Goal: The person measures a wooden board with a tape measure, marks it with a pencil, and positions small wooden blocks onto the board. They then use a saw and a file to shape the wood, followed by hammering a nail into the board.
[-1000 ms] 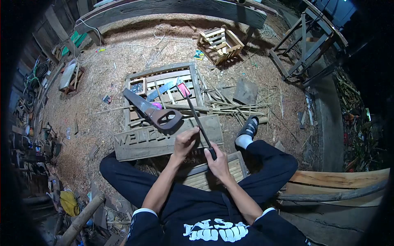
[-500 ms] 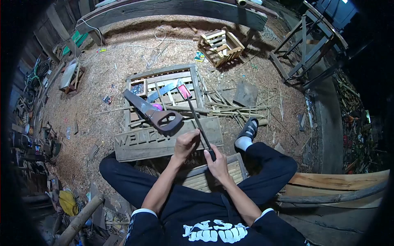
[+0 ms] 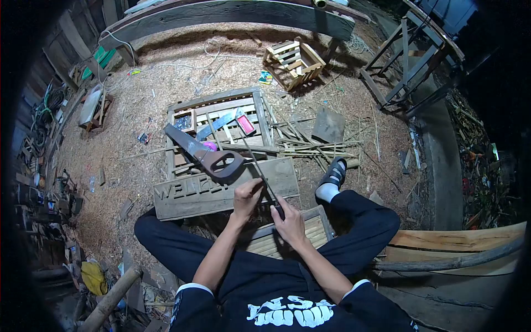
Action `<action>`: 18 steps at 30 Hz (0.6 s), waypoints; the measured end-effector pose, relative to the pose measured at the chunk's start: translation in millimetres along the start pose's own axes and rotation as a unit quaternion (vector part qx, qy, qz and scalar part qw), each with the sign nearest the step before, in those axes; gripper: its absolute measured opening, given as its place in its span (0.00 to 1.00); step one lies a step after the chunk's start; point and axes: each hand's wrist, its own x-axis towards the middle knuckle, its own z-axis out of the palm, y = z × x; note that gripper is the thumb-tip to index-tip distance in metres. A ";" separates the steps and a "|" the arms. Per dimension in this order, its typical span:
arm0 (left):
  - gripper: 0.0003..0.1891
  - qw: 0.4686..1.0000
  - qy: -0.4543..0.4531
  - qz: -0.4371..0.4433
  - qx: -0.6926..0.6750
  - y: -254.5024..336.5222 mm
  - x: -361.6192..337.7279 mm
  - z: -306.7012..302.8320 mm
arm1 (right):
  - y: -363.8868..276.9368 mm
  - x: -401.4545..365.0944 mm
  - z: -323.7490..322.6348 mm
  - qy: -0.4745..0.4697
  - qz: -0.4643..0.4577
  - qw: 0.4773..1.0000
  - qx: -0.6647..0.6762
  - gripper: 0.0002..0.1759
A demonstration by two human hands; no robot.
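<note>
My right hand (image 3: 289,224) is wrapped round the black handle of a long, thin, dark file (image 3: 262,176), which points forward and slightly left. Close beside it, my left hand (image 3: 246,200) is closed, thumb and fingers pressed together near the file's shaft. Anything small inside those fingers is hidden. Beneath both hands lies a wooden board with raised letters (image 3: 224,195), the first ones reading "WEL". A handsaw (image 3: 206,156) rests across its upper edge, brown handle toward me. Under my right hand is a slatted wooden frame (image 3: 315,226) between my legs.
Beyond the board, a slatted panel (image 3: 259,119) carries a small box of dark bits (image 3: 184,121), a try square (image 3: 221,123) and a red-and-white box (image 3: 245,125). Bamboo strips (image 3: 326,148) lie to the right. A wooden crate (image 3: 294,63) and a stool (image 3: 412,61) stand farther off.
The file has slid back toward me and a little left, its tip now lower beside the saw handle. Both hands have shifted slightly; my left stays closed by the shaft.
</note>
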 end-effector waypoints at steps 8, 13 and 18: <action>0.13 0.998 0.010 -0.052 -0.033 1.9 -3.5 -1.6 | -0.7 -2.6 -0.6 -0.017 0.001 0.998 -0.065 0.26; 0.13 0.998 -0.003 -0.056 -0.008 2.6 -3.0 -3.0 | 0.0 -2.8 0.9 -0.007 -0.008 0.998 -0.066 0.25; 0.13 0.999 0.024 -0.032 -0.019 7.9 3.2 -0.1 | 1.0 0.9 -1.0 0.010 -0.016 1.000 -0.016 0.25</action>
